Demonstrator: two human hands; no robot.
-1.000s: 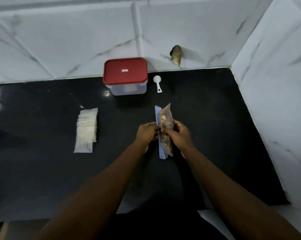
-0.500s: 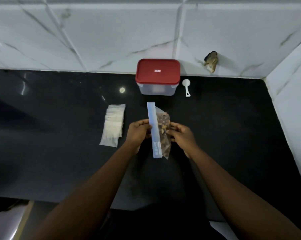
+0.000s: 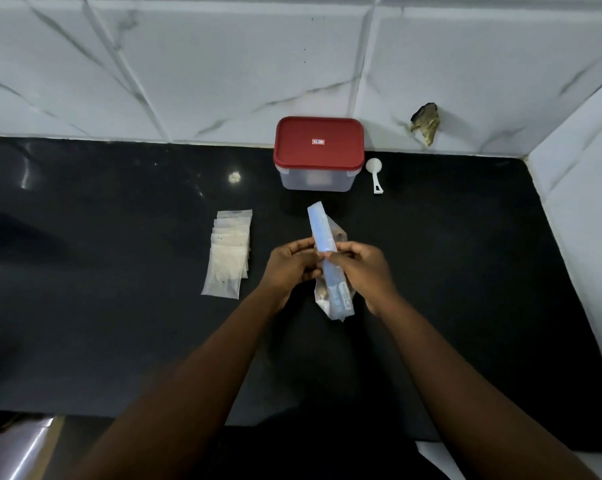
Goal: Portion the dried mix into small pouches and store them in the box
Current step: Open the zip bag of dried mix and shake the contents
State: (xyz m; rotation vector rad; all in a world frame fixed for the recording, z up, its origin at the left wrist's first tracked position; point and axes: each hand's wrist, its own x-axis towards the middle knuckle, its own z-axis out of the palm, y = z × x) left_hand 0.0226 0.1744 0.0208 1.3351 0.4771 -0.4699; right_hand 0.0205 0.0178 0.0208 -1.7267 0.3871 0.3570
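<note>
I hold a clear bag of dried mix (image 3: 331,271) with a blue zip strip above the middle of the black counter. My left hand (image 3: 291,268) pinches its left side and my right hand (image 3: 363,268) pinches its right side at the strip. Brown pieces show through the plastic near the bottom. A stack of several small empty clear pouches (image 3: 228,252) lies to the left of my hands. A clear box with a red lid (image 3: 318,152), lid on, stands at the back by the wall. A white scoop (image 3: 375,173) lies just right of the box.
The black counter (image 3: 119,289) meets white marble-look tiled walls at the back and right. A broken hole in the tile (image 3: 426,123) sits behind the scoop. The counter's front edge runs below my forearms.
The view has swung left and up, so the box sits nearer the frame's centre. The bag has turned in my hands, its blue strip now facing me and tilted; both hands keep hold.
</note>
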